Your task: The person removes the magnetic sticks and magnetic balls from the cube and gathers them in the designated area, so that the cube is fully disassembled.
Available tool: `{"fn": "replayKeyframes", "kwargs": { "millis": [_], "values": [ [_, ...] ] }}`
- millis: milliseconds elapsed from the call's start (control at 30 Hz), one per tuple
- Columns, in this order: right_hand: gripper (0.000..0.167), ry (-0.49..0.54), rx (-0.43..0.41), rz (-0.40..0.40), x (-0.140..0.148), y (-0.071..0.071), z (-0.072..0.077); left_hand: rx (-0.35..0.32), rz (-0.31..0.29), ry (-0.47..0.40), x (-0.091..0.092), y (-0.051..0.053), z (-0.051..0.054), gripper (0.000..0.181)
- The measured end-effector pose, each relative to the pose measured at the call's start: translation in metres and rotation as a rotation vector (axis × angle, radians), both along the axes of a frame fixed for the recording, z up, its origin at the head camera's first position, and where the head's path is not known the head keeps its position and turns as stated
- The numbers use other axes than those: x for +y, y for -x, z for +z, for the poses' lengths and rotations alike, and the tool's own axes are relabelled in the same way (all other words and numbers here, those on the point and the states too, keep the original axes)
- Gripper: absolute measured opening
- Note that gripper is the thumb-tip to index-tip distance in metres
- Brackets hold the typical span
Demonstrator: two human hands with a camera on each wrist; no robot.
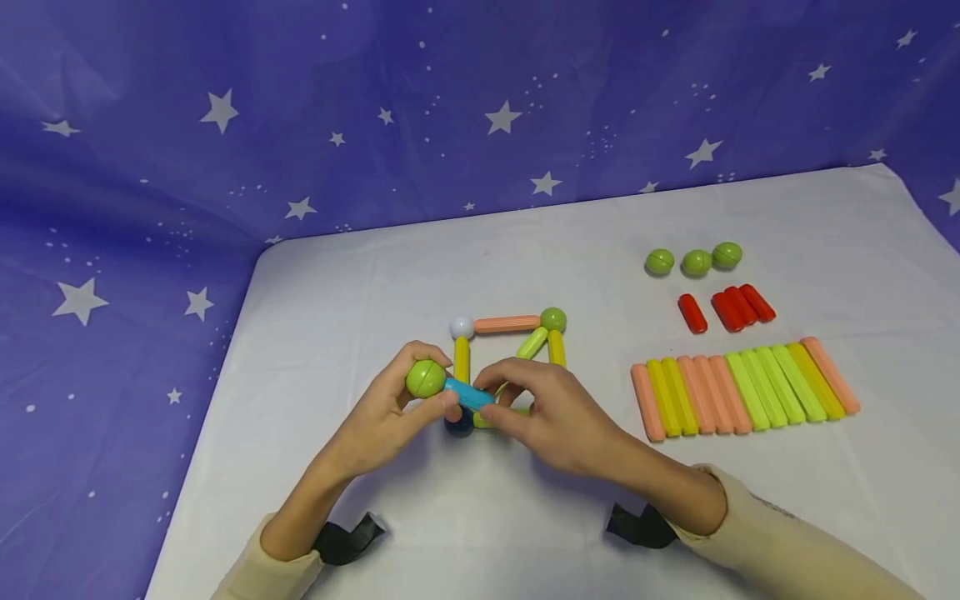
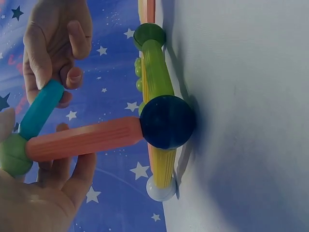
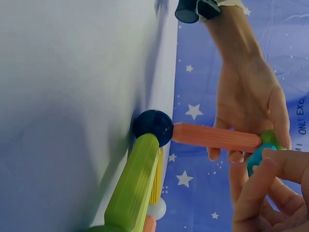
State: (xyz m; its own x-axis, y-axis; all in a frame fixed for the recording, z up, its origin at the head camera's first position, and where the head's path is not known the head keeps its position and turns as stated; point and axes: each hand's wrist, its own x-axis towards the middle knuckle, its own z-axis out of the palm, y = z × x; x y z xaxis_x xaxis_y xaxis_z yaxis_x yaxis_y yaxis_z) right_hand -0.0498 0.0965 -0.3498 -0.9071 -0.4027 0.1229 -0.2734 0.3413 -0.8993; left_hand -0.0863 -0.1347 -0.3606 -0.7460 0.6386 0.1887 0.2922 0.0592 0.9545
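In the head view, my left hand point(image 1: 367, 429) holds a light green ball point(image 1: 425, 379) between thumb and fingers. My right hand point(image 1: 558, 421) pinches a blue rod point(image 1: 470, 395), whose other end meets that ball. Under the ball, a salmon rod point(image 2: 87, 138) stands up from a dark blue ball point(image 2: 167, 122), as the left wrist view shows. That dark ball is one corner of a flat frame on the table, with a white ball point(image 1: 462, 327), a green ball point(image 1: 553, 319), a salmon rod point(image 1: 507, 324), yellow rods point(image 1: 557, 348) and a slanting lime rod point(image 1: 532, 343). My hands hide its near right part.
To the right lies a row of salmon, yellow and lime rods point(image 1: 712, 396). Behind it are several short red rods point(image 1: 727, 311) and three green balls point(image 1: 697, 263). A starry blue cloth point(image 1: 450, 108) hangs beyond the white table point(image 1: 360, 292).
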Motion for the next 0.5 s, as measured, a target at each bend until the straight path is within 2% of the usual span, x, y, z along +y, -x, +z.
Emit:
{"fn": "replayKeyframes", "kwargs": {
  "millis": [233,367,500],
  "values": [
    [0.019,-0.01,0.035,0.004,0.0067,0.0002,-0.0016,0.138,0.09,0.054,-0.0022,-0.0011,0.0018,0.036],
    [0.02,0.038,-0.01,0.009,0.0075,-0.0007,-0.0014,0.134,0.089,0.05,-0.0038,-0.002,0.0024,0.036],
    [0.021,0.172,-0.114,0.034,0.0062,-0.0011,-0.0015,0.125,0.086,0.027,-0.0036,-0.0012,0.0026,0.03]
  ]
}}
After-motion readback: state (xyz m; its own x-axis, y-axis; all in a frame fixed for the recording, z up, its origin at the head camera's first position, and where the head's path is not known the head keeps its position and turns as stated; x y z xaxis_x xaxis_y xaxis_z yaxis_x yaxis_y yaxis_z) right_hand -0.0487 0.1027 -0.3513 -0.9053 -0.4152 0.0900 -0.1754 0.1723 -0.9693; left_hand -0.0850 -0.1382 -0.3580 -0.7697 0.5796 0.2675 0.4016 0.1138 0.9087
